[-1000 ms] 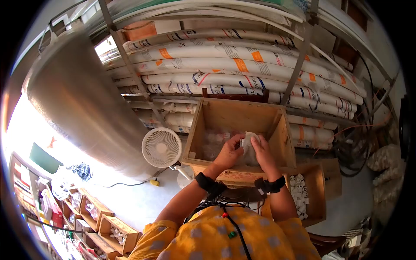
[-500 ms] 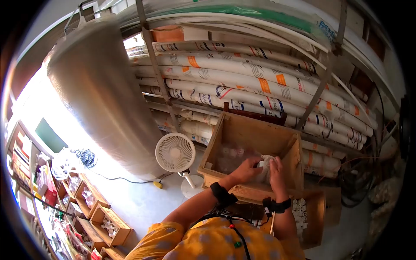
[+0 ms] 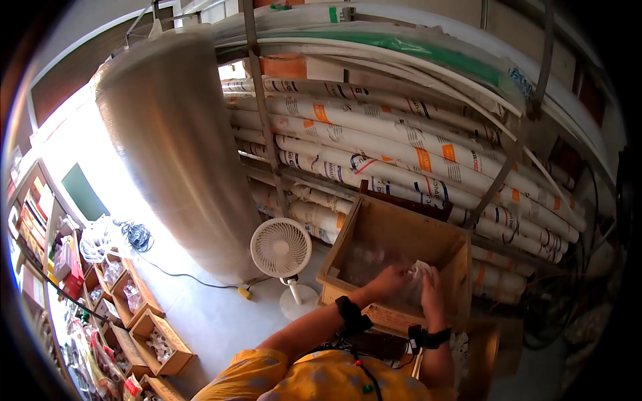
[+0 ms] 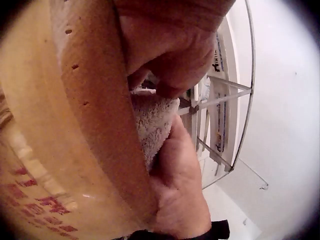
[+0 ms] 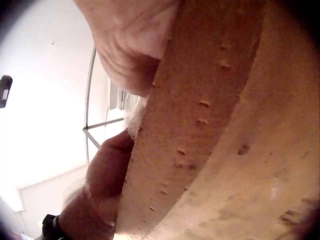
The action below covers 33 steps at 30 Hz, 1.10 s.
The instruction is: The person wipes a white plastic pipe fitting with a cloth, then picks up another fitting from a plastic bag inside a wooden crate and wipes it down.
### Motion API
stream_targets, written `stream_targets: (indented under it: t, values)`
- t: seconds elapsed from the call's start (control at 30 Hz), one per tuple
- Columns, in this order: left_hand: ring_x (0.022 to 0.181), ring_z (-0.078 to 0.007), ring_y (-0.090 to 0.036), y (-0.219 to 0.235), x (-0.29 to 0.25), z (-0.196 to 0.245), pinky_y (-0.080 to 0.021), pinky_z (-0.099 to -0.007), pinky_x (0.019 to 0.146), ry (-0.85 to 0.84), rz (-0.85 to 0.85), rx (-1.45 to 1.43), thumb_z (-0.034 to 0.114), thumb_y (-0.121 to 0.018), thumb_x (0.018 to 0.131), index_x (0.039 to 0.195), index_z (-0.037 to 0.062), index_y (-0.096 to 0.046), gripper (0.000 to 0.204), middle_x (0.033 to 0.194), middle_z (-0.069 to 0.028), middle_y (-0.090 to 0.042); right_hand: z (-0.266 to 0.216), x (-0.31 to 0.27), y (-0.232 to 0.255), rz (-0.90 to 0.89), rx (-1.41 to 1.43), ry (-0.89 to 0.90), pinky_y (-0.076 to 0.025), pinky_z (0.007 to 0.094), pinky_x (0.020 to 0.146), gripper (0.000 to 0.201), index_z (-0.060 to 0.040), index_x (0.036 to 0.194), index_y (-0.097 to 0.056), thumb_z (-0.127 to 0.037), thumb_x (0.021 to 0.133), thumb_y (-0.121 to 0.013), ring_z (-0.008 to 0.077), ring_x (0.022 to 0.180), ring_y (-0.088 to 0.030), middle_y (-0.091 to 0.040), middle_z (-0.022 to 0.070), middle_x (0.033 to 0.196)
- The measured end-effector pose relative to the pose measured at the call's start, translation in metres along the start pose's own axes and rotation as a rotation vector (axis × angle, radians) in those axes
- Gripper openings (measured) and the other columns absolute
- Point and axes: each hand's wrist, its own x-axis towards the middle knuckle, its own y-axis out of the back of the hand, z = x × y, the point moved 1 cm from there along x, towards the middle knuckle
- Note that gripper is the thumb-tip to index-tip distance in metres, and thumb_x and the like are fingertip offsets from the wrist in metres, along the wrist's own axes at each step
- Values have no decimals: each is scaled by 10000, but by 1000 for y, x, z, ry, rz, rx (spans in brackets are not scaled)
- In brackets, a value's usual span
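Over the front part of a wooden box (image 3: 348, 284), both hands meet at a whitish cloth (image 3: 420, 267). The left hand (image 3: 392, 281) pinches its left side with curled fingers; the right hand (image 3: 433, 294) grips it from the right. In the left wrist view the cloth (image 4: 152, 120) looks rough and fluffy, between the left hand (image 4: 167, 45) above and the right hand (image 4: 177, 185) below. The box wall hides most fingertips in the right wrist view, where a bit of the cloth (image 5: 136, 120) shows. Clear plastic bags (image 3: 366, 257) lie inside the box.
A white fan (image 3: 281, 247) stands left of the box. Wrapped pipes (image 3: 374, 137) fill a metal rack behind it. A second box (image 3: 485, 354) with white fittings sits at the lower right. Small crates (image 3: 160, 344) line the left, and a tall wrapped roll (image 3: 180, 154) stands behind the fan.
The head view has shifted, so the box, fan and hands appear lower and farther right. Both hands remain on the cloth, and the left hand's fingers have moved slightly.
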Motion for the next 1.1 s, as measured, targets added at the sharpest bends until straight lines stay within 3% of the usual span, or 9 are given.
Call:
stream_targets:
  t: [0.03, 0.13, 0.23, 0.4, 0.53, 0.63, 0.83, 0.93, 1.1]
  values:
    - [767, -109, -481, 1, -3, 9, -423, -287, 690, 47, -5, -26, 133, -546, 865, 1018, -11, -556, 211, 817, -33, -540, -2, 0, 0, 4, -25, 14, -343, 363, 991, 607, 81, 1278, -415, -424, 942, -440, 361, 1198, -450, -478, 256, 1278]
    - [734, -114, -479, 2, -2, 5, -424, -295, 675, -76, -36, 113, 117, -543, 855, 1026, -12, -558, 215, 785, -43, -538, -10, -4, 2, 12, -64, 65, -370, 363, 943, 531, 72, 1219, -459, -384, 949, -432, 350, 1128, -493, -525, 247, 1195]
    - [735, -114, -480, -2, 1, -10, -423, -297, 674, -302, 44, 211, 86, -546, 828, 1042, -13, -562, 236, 784, -54, -540, -14, -4, 3, -7, -26, 127, -402, 361, 853, 428, 55, 1109, -511, -334, 956, -421, 321, 979, -545, -577, 214, 1039]
    - [833, -118, -524, -1, -4, -10, -437, -287, 747, -295, 72, 215, 38, -549, 785, 1108, -27, -540, 329, 892, -88, -579, -8, 1, 2, -41, -8, 221, -408, 350, 754, 342, 35, 967, -522, -289, 960, -411, 276, 796, -535, -565, 157, 851]
    - [905, -131, -545, -1, 2, -20, -440, -280, 801, -270, 42, 158, 51, -562, 796, 1140, -37, -519, 358, 975, -100, -596, -6, 4, -1, -60, 53, 213, -405, 341, 749, 344, 29, 933, -514, -297, 965, -409, 247, 774, -519, -536, 137, 817]
    - [842, -117, -527, -5, 1, -17, -438, -270, 747, -284, 66, 78, 91, -578, 827, 1131, -20, -528, 327, 914, -66, -581, -3, 3, 0, -45, 112, 200, -403, 326, 739, 350, 22, 923, -510, -312, 968, -418, 218, 764, -506, -522, 116, 812]
    - [722, -76, -434, -1, -13, 18, -384, -246, 631, -63, -22, -35, 119, -573, 860, 1110, 3, -538, 278, 793, -8, -507, 0, 3, -1, -41, 132, 164, -410, 317, 744, 359, 15, 958, -519, -335, 965, -440, 206, 799, -518, -547, 108, 863]
    - [742, -91, -457, -1, -1, -7, -404, -259, 660, -266, 29, 86, 97, -564, 856, 1110, -5, -534, 276, 816, -22, -525, -3, 3, -2, -81, 80, 208, -415, 328, 769, 364, 12, 989, -529, -338, 966, -434, 218, 838, -535, -567, 117, 902]
    - [848, -145, -518, -2, 4, -25, -434, -293, 779, -361, 57, 154, 50, -555, 823, 1135, -18, -523, 321, 914, -86, -572, -4, 1, -1, -91, 77, 168, -405, 339, 829, 395, 12, 1041, -541, -352, 971, -406, 232, 914, -539, -579, 132, 960]
